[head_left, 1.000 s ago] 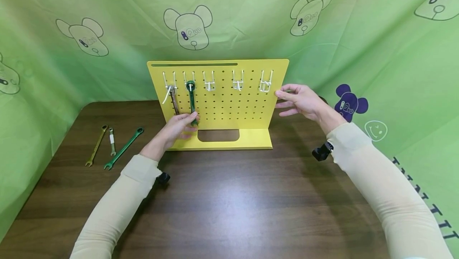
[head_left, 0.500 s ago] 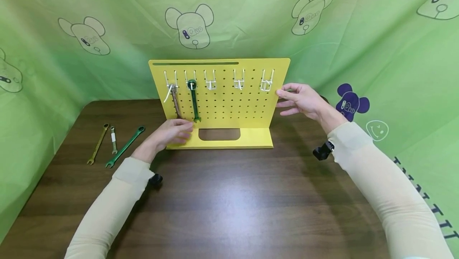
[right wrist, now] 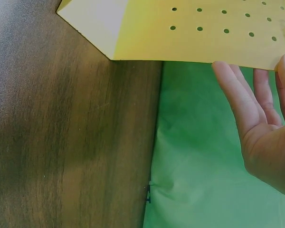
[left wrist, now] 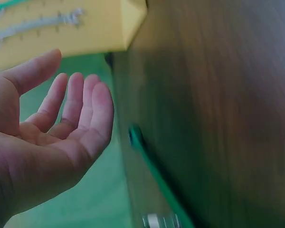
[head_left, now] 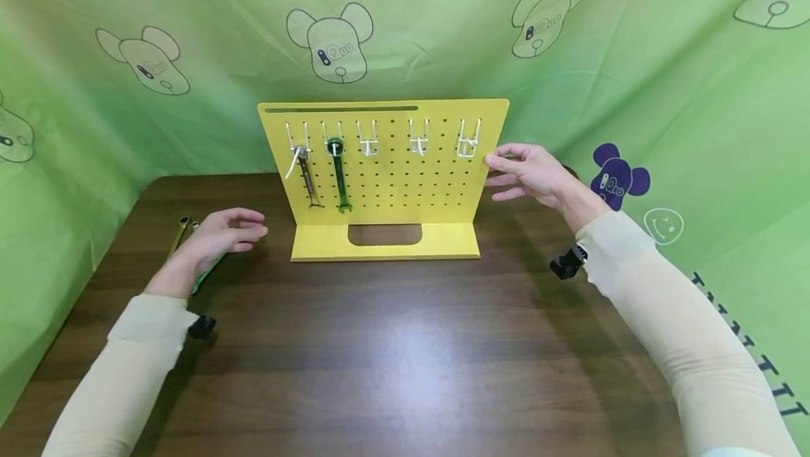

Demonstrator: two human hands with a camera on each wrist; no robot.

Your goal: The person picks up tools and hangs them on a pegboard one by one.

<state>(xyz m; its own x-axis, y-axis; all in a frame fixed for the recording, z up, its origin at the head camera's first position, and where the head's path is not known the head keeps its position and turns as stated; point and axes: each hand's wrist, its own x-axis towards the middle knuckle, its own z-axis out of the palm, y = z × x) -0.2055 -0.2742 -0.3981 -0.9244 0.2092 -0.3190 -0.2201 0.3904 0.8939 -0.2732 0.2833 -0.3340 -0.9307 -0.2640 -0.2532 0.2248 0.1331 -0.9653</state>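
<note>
My left hand (head_left: 221, 237) is over the table at the left, fingers loosely extended with nothing in them. Below it lie a gold wrench (head_left: 178, 237), a small wrench with a white label (left wrist: 154, 220), and a green wrench (left wrist: 157, 175), all partly hidden in the head view. A yellow pegboard (head_left: 405, 193) stands at the back. From its two leftmost hooks hang a silver wrench (head_left: 307, 177) and a green ratcheting wrench (head_left: 339, 179). My right hand (head_left: 531, 177) pinches the board's right edge, thumb in front and fingers behind.
Three more white hooks (head_left: 369, 146) on the pegboard carry nothing. The dark wooden table (head_left: 405, 344) extends in front of it. A green printed curtain (head_left: 430, 28) hangs behind and on both sides.
My left hand has let go of the hanging green wrench and moved left, away from the pegboard to above the loose wrenches. The right hand stays at the board's edge.
</note>
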